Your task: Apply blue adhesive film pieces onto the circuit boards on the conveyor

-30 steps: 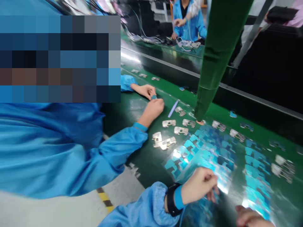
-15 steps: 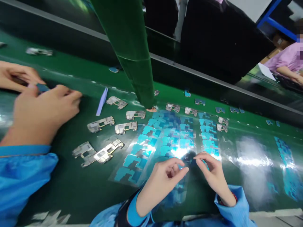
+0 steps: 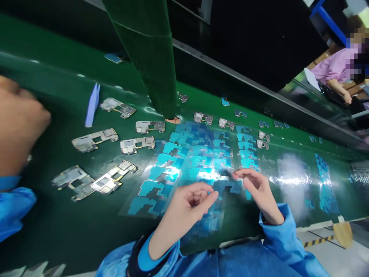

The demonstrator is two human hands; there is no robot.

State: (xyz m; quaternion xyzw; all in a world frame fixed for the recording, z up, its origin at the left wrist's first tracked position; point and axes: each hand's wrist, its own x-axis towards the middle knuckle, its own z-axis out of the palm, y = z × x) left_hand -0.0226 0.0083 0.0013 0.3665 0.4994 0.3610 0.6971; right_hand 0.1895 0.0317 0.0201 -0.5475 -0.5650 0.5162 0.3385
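My left hand (image 3: pixel 191 204) is closed in a pinch over the sheets of blue film pieces (image 3: pixel 150 188), low in the middle of the view. A dark translucent piece (image 3: pixel 230 187) shows between my two hands; its edge reaches close to my left fingertips. To its right, my right hand (image 3: pixel 256 188) has thumb and forefinger apart, and its forefinger tip is beside a dark blurred spot; whether it holds this cannot be told. Several circuit boards (image 3: pixel 105 182) lie left of the film sheets, near blue tweezers (image 3: pixel 92 105).
Another person's hand (image 3: pixel 20 123) is at the far left edge. A green-wrapped post (image 3: pixel 150 57) rises behind the film. More boards (image 3: pixel 203 117) lie along the back. A person in pink (image 3: pixel 334 69) sits at the upper right.
The view has shifted right and tilted. The dark piece between my hands now shows more of its shape. The other person's hand at the left is now partly out of view.
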